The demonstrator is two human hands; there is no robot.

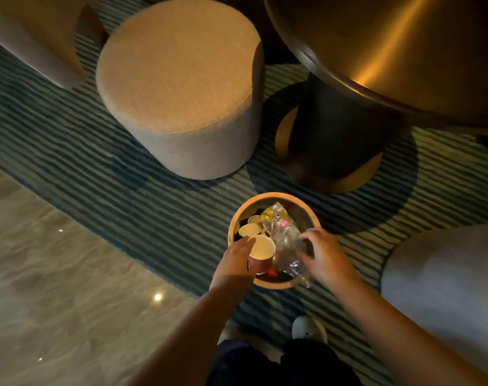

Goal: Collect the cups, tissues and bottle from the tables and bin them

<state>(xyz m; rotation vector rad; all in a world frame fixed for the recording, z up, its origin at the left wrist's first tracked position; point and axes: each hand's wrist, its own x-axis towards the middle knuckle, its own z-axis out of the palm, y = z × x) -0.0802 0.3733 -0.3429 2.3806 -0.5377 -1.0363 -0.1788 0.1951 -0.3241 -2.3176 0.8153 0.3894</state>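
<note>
Edges: the bin is round with a tan rim, and it stands on the striped carpet.
Behind the bin: the dark pedestal of the round metal bench stands just beyond the rim, and the bench top overhangs it.
Behind-left of the bin: a round upholstered stool stands near it, with a strip of carpet between the two.
Right of the bin: a pale upholstered seat stands near it, apart from the rim.
Open room: the carpet is bare to the bin's left and on its near side, up to a white shoe.
Left grip: it holds a red paper cup over the near-left part of the bin. The fingers lie along the cup's left wall, the thumb wraps its near side, and the cup's mouth faces up.
Right grip: the fingers and thumb curl onto the right side of the crumpled clear plastic. The plastic lies inside the bin's right half; I cannot tell whether it is a bottle or a bag.
Inside the bin: two paper cups sit at the left wall, and a yellow wrapper lies at the far side.
Surface: past the carpet's edge, far left of the bin, is a polished stone floor with glints of light on it.
Room: dim, with warm amber lighting.
</note>
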